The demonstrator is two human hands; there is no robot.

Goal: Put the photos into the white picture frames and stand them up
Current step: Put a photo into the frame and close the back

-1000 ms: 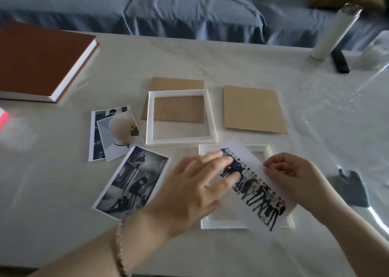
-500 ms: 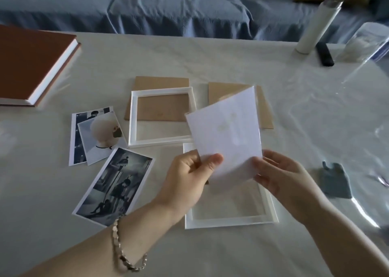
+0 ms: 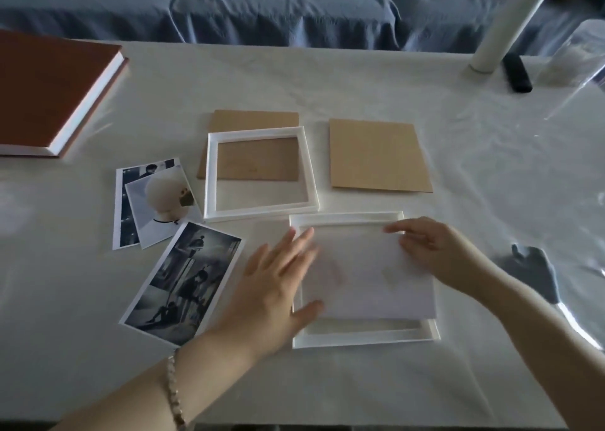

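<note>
A photo [image 3: 366, 276] lies face down, white back up, inside the near white frame [image 3: 360, 337] on the table. My left hand [image 3: 278, 286] rests flat with straight fingers on the photo's left edge. Straight fingers of my right hand [image 3: 429, 250] press on its upper right part. A second white frame [image 3: 262, 173] lies empty behind, partly over a brown backing board [image 3: 255, 121]. Another backing board [image 3: 376, 155] lies to the right of it. Three more photos lie at the left: a dark one [image 3: 183, 283], a pale one [image 3: 160, 201] and one [image 3: 122, 208] under it.
A thick brown book [image 3: 49, 90] sits at the far left. At the far right stand a white cylinder [image 3: 504, 28] and a black remote [image 3: 517, 73]. A grey flat piece [image 3: 537, 270] lies right of my right hand. Clear film [image 3: 523, 155] covers the table. A blue sofa [image 3: 294, 8] is behind.
The photo was lifted off the frame, turned over so that its white back faces up, and laid down into the near frame. Both hands went from holding it to pressing it flat.
</note>
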